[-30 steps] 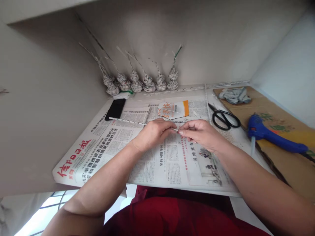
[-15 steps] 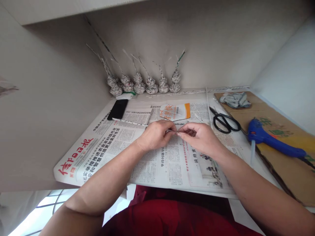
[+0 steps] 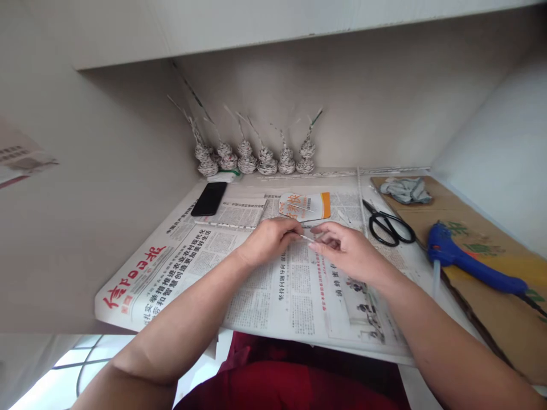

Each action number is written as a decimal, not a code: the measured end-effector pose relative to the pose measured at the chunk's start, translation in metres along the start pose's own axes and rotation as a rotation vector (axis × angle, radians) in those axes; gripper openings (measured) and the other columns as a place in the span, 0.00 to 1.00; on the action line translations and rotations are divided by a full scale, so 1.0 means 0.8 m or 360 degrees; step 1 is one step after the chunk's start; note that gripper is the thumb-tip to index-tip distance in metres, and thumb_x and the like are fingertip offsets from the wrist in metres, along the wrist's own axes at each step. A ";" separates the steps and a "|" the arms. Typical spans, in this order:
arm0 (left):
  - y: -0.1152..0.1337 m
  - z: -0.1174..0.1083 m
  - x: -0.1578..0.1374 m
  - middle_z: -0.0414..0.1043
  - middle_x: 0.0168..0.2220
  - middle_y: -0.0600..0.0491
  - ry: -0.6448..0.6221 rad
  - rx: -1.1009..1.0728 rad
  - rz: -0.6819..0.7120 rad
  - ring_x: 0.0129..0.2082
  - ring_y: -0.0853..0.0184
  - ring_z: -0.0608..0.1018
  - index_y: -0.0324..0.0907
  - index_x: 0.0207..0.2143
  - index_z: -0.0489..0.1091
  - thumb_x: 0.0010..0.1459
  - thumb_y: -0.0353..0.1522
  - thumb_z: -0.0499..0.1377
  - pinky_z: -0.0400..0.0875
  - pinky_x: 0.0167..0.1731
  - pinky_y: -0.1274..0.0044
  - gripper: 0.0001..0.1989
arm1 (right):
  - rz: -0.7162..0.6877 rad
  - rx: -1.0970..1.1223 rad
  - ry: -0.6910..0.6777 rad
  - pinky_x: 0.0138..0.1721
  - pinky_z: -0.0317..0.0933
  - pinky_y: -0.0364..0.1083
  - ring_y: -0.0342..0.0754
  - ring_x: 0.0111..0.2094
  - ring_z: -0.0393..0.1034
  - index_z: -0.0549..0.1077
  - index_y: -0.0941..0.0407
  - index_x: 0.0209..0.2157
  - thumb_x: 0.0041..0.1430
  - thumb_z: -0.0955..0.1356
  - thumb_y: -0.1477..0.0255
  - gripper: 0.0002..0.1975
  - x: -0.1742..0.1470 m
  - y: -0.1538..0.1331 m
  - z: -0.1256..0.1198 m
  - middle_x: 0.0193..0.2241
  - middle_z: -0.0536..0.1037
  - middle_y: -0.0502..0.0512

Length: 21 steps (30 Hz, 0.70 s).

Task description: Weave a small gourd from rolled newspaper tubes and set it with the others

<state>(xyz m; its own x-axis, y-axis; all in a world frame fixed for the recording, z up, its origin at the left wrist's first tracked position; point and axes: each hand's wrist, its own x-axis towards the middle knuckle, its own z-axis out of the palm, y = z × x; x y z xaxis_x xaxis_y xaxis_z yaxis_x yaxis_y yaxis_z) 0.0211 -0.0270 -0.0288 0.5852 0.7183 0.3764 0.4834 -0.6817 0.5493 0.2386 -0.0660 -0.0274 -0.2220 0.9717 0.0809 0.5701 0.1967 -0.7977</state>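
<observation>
Above the newspaper, my left hand pinches a thin rolled paper stick between thumb and fingertips. Its short free end points toward my right hand. That hand's thumb and index finger are parted around the stick's tip, the thumb very near it; whether they touch is hard to tell. Behind my hands, a longer rolled paper stick lies across the newspaper, partly hidden by my left hand. Just beyond is a cut piece of printed card in white and orange.
Several gourd-shaped woven paper pieces stand along the back wall. A black phone lies at left. On the right are black-handled scissors, a blue glue gun, and a crumpled cloth on cardboard. A shelf edge overhangs.
My right thumb and index finger have parted from their pinch near my left fingertips, baring the stick's short end. The view has tilted up slightly.
</observation>
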 end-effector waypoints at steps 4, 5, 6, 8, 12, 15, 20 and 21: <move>-0.013 -0.001 0.002 0.81 0.40 0.53 0.0040 -0.0027 -0.0052 0.41 0.66 0.81 0.43 0.41 0.76 0.63 0.30 0.59 0.72 0.45 0.73 0.06 | -0.0008 -0.0257 0.0019 0.30 0.62 0.45 0.45 0.26 0.72 0.78 0.52 0.34 0.60 0.68 0.67 0.06 0.003 0.005 -0.005 0.28 0.81 0.49; -0.015 -0.001 0.002 0.81 0.40 0.53 0.0045 -0.0027 -0.0051 0.41 0.65 0.81 0.44 0.40 0.77 0.63 0.31 0.60 0.72 0.46 0.73 0.06 | -0.0019 -0.0293 0.0058 0.29 0.62 0.45 0.44 0.25 0.71 0.79 0.51 0.33 0.60 0.68 0.67 0.07 0.004 0.006 -0.005 0.27 0.81 0.49; -0.015 -0.001 0.003 0.81 0.39 0.53 0.0048 -0.0029 -0.0042 0.41 0.65 0.81 0.44 0.40 0.77 0.63 0.32 0.61 0.72 0.46 0.73 0.05 | -0.0034 -0.0309 0.0093 0.29 0.62 0.45 0.44 0.24 0.71 0.79 0.51 0.34 0.60 0.68 0.67 0.07 0.004 0.006 -0.005 0.27 0.81 0.48; -0.015 -0.001 0.003 0.81 0.38 0.53 0.0074 -0.0041 -0.0007 0.40 0.66 0.81 0.44 0.38 0.77 0.62 0.32 0.62 0.72 0.45 0.74 0.04 | -0.0071 -0.0285 0.0129 0.29 0.62 0.45 0.45 0.26 0.72 0.79 0.51 0.34 0.60 0.68 0.67 0.07 0.003 0.005 -0.004 0.28 0.82 0.48; -0.008 -0.003 0.002 0.79 0.35 0.52 0.0119 -0.0038 0.0072 0.36 0.67 0.79 0.42 0.35 0.77 0.62 0.29 0.61 0.72 0.41 0.75 0.04 | -0.0110 -0.0233 0.0131 0.31 0.64 0.45 0.46 0.28 0.75 0.79 0.51 0.34 0.60 0.68 0.67 0.06 0.001 0.001 0.000 0.29 0.82 0.49; -0.005 -0.005 0.002 0.77 0.33 0.52 0.0102 0.0014 0.0127 0.34 0.67 0.77 0.41 0.34 0.75 0.61 0.28 0.60 0.71 0.39 0.74 0.05 | -0.0124 -0.0239 0.0112 0.31 0.64 0.45 0.46 0.28 0.74 0.78 0.51 0.33 0.60 0.68 0.68 0.06 0.000 -0.001 0.002 0.28 0.82 0.49; -0.011 -0.006 0.004 0.77 0.33 0.52 0.0076 -0.0015 0.0119 0.36 0.67 0.78 0.41 0.34 0.76 0.61 0.28 0.60 0.72 0.41 0.73 0.04 | -0.0160 -0.0235 0.0118 0.32 0.65 0.46 0.47 0.29 0.75 0.78 0.51 0.34 0.60 0.67 0.68 0.06 0.001 0.001 0.002 0.30 0.83 0.50; -0.013 -0.006 0.004 0.78 0.34 0.52 0.0083 -0.0063 0.0079 0.36 0.67 0.78 0.41 0.34 0.76 0.61 0.29 0.61 0.72 0.42 0.73 0.04 | -0.0163 -0.0243 0.0131 0.32 0.65 0.46 0.47 0.29 0.75 0.78 0.51 0.34 0.60 0.67 0.68 0.07 0.001 0.002 0.002 0.30 0.83 0.50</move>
<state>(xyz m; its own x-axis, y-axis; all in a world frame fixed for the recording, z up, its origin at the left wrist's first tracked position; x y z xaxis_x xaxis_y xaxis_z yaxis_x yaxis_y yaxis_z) 0.0149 -0.0166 -0.0299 0.5725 0.6909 0.4414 0.4282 -0.7111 0.5577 0.2382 -0.0651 -0.0293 -0.2230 0.9519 0.2103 0.6627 0.3063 -0.6834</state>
